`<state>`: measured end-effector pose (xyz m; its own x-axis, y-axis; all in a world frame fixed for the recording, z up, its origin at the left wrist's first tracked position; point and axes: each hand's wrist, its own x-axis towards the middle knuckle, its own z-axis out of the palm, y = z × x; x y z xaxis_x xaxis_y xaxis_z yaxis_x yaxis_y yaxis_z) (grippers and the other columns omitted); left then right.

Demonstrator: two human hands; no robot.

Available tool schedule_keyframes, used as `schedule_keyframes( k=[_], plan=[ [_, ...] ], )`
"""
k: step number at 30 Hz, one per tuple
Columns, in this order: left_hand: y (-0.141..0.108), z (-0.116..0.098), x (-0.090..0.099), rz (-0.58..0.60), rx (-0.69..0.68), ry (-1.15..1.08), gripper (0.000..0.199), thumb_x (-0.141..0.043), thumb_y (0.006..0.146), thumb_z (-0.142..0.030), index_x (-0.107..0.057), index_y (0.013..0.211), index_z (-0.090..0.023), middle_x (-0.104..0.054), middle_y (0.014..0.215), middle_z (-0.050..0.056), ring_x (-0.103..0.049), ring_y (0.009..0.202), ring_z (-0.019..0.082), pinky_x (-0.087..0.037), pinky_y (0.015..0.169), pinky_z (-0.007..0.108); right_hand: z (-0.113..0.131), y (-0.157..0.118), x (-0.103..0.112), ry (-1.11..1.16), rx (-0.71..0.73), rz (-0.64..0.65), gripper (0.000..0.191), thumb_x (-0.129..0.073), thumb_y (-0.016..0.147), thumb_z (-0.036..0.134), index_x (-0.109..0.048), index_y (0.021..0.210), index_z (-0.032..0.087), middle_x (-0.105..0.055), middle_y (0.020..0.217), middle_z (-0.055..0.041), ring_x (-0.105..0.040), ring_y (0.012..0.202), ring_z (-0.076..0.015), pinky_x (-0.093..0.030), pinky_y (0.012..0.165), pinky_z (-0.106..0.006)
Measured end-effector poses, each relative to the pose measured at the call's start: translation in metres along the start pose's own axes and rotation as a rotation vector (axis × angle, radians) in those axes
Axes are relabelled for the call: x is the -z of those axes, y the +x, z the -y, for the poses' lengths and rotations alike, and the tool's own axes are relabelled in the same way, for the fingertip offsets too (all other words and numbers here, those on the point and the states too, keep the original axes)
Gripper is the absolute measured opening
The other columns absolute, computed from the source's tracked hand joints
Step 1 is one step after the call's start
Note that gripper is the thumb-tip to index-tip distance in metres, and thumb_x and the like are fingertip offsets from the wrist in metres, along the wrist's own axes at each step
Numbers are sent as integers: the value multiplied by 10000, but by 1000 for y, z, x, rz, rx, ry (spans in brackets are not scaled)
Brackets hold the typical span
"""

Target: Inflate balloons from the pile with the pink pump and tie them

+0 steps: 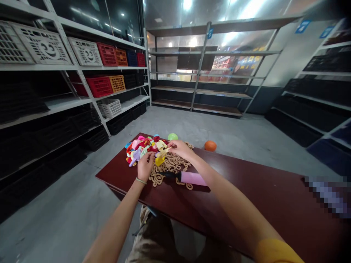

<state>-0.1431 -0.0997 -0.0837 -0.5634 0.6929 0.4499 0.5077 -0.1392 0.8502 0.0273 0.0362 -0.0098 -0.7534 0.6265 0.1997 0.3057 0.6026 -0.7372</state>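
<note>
Uninflated balloons in many colours lie in a pile [140,145] at the far left of the dark red table [241,179]. My right hand [180,149] pinches the end of a pale yellow balloon [163,153], which stretches down to the left. Fingers closed, my left hand [146,165] is at the near edge of the pile; what it holds, if anything, is too small to make out. Tan curled cords [174,163] lie heaped beside and under the hands. In front of them rests a pink and black pump [192,178], partly behind my right forearm.
A green balloon [172,137] and an orange balloon [210,145], both inflated, show at the table's far edge. Shelves with crates [100,86] stand at the left, metal racks [201,69] at the back, more shelves at the right. A blurred purple item [329,195] is at the table's right.
</note>
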Motion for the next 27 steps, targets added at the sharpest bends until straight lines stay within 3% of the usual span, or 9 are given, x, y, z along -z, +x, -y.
schedule_keyframes(
  k=[3, 6, 9, 11, 16, 20, 24, 25, 27],
  plan=[
    [-11, -27, -26, 117, 129, -183, 268, -592, 891, -442, -712, 873, -203, -663, 709, 26, -580, 616, 165, -438, 600, 259, 3, -16, 21, 1, -26, -8, 102, -582, 853, 173, -650, 928, 181, -697, 899, -28, -604, 727, -115, -442, 665, -233],
    [-27, -55, -58, 370, 414, -517, 375, -567, 896, -512, -673, 770, -176, -643, 666, 32, -554, 538, 142, -417, 509, 242, 12, -29, 44, -27, -36, -7, 87, -582, 854, 179, -665, 878, 173, -690, 848, -17, -586, 724, -111, -426, 678, -237],
    [-37, -78, -86, 578, 719, -887, 462, -510, 924, -553, -700, 877, -135, -717, 847, 114, -663, 707, 176, -509, 613, 263, 22, -45, 64, -76, -39, -9, 88, -593, 835, 161, -674, 857, 187, -690, 835, -4, -588, 757, -115, -416, 712, -244],
    [-40, -89, -103, 598, 814, -1095, 467, -493, 944, -540, -701, 970, -122, -730, 978, 150, -696, 858, 200, -549, 756, 301, 26, -60, 74, -120, -11, -17, 94, -598, 823, 149, -668, 862, 200, -691, 844, 4, -595, 764, -116, -417, 721, -246],
    [-38, -106, -132, 364, 747, -1365, 215, -575, 950, -336, -674, 998, -150, -737, 1020, 87, -702, 932, 159, -549, 893, 300, 16, -106, 83, -213, 23, -157, 106, -583, 846, 195, -610, 943, 227, -662, 863, 10, -577, 748, -126, -406, 686, -252],
    [-34, -111, -144, 332, 679, -1334, 127, -668, 877, -224, -671, 977, -145, -739, 984, 68, -709, 873, 140, -562, 845, 268, -4, -135, 74, -269, -36, -306, 80, -602, 858, 279, -582, 916, 228, -633, 850, 7, -559, 742, -140, -407, 696, -271],
    [-21, -106, -151, 295, 651, -1271, 172, -694, 852, -237, -656, 990, -141, -734, 973, 75, -714, 879, 149, -568, 820, 255, -30, -157, 52, -275, -92, -415, 188, -540, 915, 344, -585, 1055, 226, -654, 991, -31, -582, 798, -157, -445, 762, -302],
    [-16, -102, -152, 297, 632, -1251, 187, -705, 843, -245, -644, 991, -149, -732, 963, 68, -714, 884, 152, -570, 834, 267, -36, -162, 45, -286, -91, -403, 213, -519, 930, 348, -587, 1086, 220, -656, 1026, -48, -591, 852, -173, -452, 793, -318],
    [-8, -94, -152, 322, 588, -1197, 226, -731, 817, -260, -616, 988, -169, -725, 944, 49, -713, 888, 155, -576, 853, 297, -45, -168, 31, -357, -27, -259, 273, -527, 935, 364, -594, 1153, 214, -661, 1103, -75, -576, 1035, -220, -440, 895, -364]
  ],
)
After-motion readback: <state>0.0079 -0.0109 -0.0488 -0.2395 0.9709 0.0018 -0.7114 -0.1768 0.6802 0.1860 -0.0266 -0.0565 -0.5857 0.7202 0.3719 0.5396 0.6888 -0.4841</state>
